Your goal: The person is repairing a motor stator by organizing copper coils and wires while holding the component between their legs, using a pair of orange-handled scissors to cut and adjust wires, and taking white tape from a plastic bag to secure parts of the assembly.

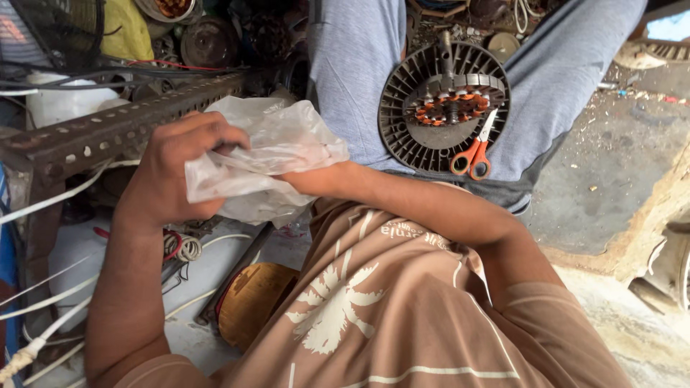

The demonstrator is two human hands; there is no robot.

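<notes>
The left hand [169, 169] holds a plastic bag [262, 154] from its left side, and the right hand is inside the bag, hidden from view. Behind the bag, a perforated metal bar [108, 129] runs from the left edge toward the middle. To the right of the bag, a round fan motor housing [424, 136] lies on the person's lap, and a pair of scissors [474, 152] rests on its lower right rim. Below the left hand, wires [188, 248] lie on the floor.

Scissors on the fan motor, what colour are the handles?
Orange handles on the scissors, resting on the dark round fan motor; clearest in the head view.
</notes>
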